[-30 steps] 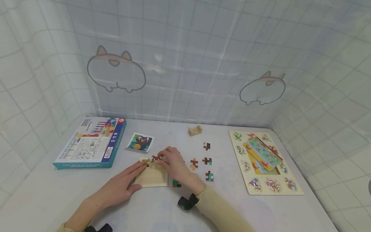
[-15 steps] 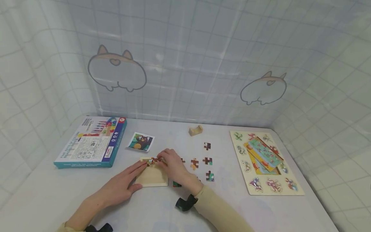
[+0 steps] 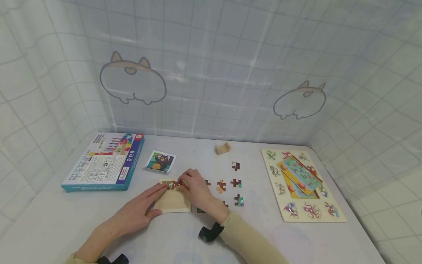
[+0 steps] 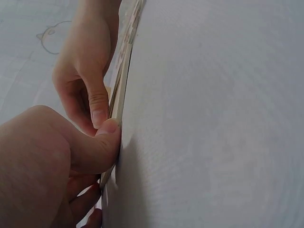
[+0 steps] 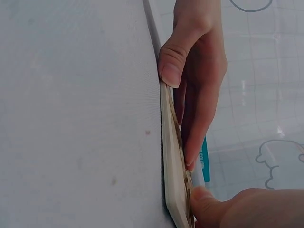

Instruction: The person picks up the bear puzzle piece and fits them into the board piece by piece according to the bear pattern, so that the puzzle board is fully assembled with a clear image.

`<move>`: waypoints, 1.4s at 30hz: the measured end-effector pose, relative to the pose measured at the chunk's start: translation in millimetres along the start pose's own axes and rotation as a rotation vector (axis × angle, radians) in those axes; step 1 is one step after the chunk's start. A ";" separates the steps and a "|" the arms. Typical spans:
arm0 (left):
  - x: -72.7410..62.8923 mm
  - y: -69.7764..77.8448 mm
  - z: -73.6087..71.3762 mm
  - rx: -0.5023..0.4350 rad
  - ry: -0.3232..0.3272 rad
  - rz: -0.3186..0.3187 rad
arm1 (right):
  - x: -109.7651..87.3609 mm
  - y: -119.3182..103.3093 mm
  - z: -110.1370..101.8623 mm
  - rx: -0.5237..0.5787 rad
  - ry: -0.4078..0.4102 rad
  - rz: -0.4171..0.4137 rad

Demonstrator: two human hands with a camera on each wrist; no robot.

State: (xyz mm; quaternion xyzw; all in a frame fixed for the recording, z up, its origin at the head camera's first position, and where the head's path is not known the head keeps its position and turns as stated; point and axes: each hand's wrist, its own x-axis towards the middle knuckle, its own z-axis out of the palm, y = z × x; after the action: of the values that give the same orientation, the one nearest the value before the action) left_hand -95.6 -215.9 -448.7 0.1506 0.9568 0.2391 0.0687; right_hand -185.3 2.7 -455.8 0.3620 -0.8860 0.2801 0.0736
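A small square wooden puzzle tray (image 3: 173, 203) lies on the table, with bear-picture jigsaw pieces (image 3: 171, 184) along its far side. My left hand (image 3: 140, 207) rests along the tray's left side, fingers straight, the fingertips at the leftmost piece and the thumb by the near corner. At the far right corner my right hand (image 3: 196, 187) pinches a brown jigsaw piece (image 3: 178, 184) between thumb and fingers, partly hidden by them. In the left wrist view the right thumb points down at the tray edge (image 4: 124, 83). The right wrist view shows the tray's side (image 5: 172, 161) flat on the table.
Several loose jigsaw pieces (image 3: 221, 186) lie right of the tray, some partly behind the right arm. A bear picture card (image 3: 160, 161) and a small wooden block (image 3: 222, 148) stand farther back. A flat box (image 3: 102, 161) is at left, a knobbed animal board (image 3: 275, 190) with cards at right.
My right hand has shifted slightly left and lower over the tray's far corner, and the pieces there now lie in a flatter row. My left hand has stayed in place.
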 end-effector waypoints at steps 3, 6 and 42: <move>0.5 0.9 0.1 0.006 0.005 -0.006 | 0.2 0.5 0.9 -0.014 0.006 -0.004; 0.8 3.7 -1.2 0.010 0.009 -0.012 | 0.6 0.9 2.0 -0.021 0.012 -0.006; 21.8 24.6 -6.8 0.089 -0.046 -0.023 | 5.8 10.7 -0.3 0.070 -0.054 0.034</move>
State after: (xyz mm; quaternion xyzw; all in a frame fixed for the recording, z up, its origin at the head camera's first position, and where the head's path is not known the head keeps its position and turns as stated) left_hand -111.3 -191.2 -432.2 0.1479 0.9663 0.1921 0.0869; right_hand -196.8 5.6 -458.4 0.3564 -0.8835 0.3022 0.0324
